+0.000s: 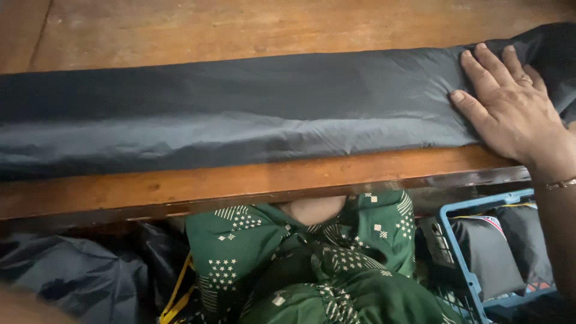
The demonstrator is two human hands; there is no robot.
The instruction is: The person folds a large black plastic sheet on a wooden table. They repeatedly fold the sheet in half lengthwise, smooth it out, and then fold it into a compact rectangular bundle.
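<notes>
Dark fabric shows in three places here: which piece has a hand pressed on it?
The long folded strip on the wooden table, under the right hand. The others lie below the table edge.

**Around the Table**

I saw a wooden table (180,30), worn and reddish-brown, running across the whole view, its front edge dark and glossy. Below that edge lay a green garment (312,264) printed with white stars, dots and stripes, bunched in folds. To its left sat a heap of dark cloth (72,270), crumpled and slightly shiny, with a yellow strap (175,294) just beside it, close against the garment. To the right stood a blue crate (462,258) with slotted walls; I could make out folded dark bundles (492,252) packed inside it, side by side. Further detail in the shadow under the table escaped me.
</notes>
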